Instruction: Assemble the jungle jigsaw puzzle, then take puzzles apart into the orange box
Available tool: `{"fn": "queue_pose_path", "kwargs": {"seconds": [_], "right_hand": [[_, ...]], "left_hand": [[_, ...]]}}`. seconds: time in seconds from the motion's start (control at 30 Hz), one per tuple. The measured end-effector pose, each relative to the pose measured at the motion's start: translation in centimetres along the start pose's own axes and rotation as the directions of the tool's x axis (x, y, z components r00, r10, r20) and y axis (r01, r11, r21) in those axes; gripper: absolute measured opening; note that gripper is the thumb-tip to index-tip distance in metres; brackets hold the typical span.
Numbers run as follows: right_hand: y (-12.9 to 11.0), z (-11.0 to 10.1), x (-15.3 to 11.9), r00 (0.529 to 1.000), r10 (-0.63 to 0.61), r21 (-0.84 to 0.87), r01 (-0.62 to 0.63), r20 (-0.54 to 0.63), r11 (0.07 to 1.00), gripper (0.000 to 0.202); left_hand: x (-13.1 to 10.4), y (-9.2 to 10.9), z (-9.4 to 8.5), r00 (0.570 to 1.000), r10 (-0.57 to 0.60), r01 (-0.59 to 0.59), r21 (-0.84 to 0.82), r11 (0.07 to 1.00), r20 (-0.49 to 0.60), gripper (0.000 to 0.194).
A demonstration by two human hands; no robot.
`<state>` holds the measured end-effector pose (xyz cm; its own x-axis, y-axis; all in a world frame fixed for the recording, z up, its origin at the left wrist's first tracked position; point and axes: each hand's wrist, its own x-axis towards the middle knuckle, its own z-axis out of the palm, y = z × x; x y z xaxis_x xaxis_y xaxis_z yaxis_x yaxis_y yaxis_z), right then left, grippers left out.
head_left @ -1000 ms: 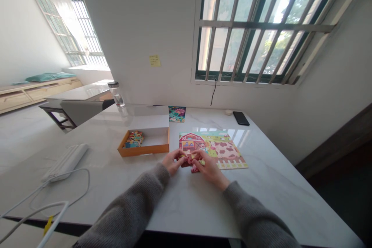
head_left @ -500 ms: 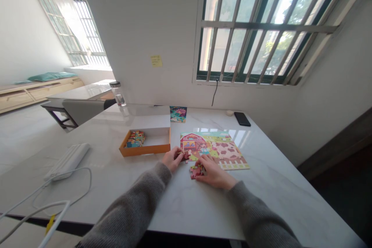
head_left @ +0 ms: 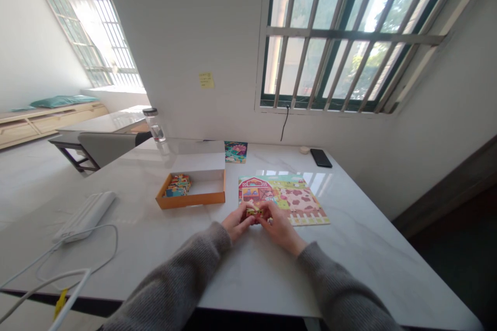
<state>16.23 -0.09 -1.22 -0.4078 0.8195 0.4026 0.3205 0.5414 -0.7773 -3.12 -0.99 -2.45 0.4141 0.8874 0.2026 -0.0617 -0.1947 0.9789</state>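
Observation:
A small cluster of jigsaw puzzle pieces [head_left: 255,212] is pinched between both hands, just above the near edge of a farm-scene puzzle [head_left: 298,199]. My left hand [head_left: 236,221] grips it from the left, its thumb toward me. From the other side my right hand [head_left: 279,225] holds it with bent fingers. How many pieces are in the cluster I cannot tell, since fingers cover part of it. The puzzle lies flat on the table, showing a red barn, a spotted cow pattern and a white fence; my fingers hide its lower left corner.
An orange-sided open box [head_left: 190,199] holds puzzle pieces [head_left: 177,185] on its left side. Behind stands a colourful picture card [head_left: 235,151]. A phone [head_left: 320,158] lies at the back right, a clear bottle [head_left: 155,125] at the back left. A white power strip [head_left: 84,216] with cables is left.
My hands have come together, and the pieces they held apart are now between them, lifted off the table. The view has shifted slightly.

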Motion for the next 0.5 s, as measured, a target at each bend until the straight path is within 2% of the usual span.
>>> {"fn": "queue_pose_path", "kwargs": {"seconds": [0.1, 0.17, 0.23, 0.37, 0.43, 0.5], "right_hand": [[0.2, -0.8, 0.4, 0.998, -0.002, -0.021, 0.0, -0.069, 1.0, 0.016], [0.5, -2.2, 0.7, 0.99, 0.011, -0.076, -0.022, -0.14, 0.997, 0.019], [1.0, -3.8, 0.9, 0.988, 0.012, -0.169, -0.038, -0.151, 0.985, 0.021], [1.6, -5.8, 0.5, 1.0, -0.005, -0.339, 0.014, 0.026, 0.941, 0.021], [1.4, -6.0, 0.0, 0.991, 0.011, -0.397, 0.043, 0.132, 0.917, 0.017], [0.8, -5.9, -0.6, 0.977, 0.023, -0.441, 0.075, 0.213, 0.894, 0.025]], "left_hand": [[0.0, -0.2, 0.0, 0.999, -0.007, 0.008, 0.017, 1.0, -0.053, 0.037], [0.1, -0.1, -0.3, 0.992, -0.02, 0.024, 0.027, 0.999, -0.122, 0.034], [0.1, 0.1, -0.7, 0.983, -0.018, 0.029, 0.062, 0.998, -0.182, 0.03], [-0.2, 0.9, -0.7, 0.983, -0.009, 0.038, 0.155, 0.987, -0.181, 0.021], [-0.4, 1.1, -0.6, 0.987, -0.001, 0.036, 0.215, 0.976, -0.162, 0.018], [-0.5, 1.1, -0.5, 0.984, 0.022, 0.029, 0.28, 0.96, -0.177, 0.016]]}}
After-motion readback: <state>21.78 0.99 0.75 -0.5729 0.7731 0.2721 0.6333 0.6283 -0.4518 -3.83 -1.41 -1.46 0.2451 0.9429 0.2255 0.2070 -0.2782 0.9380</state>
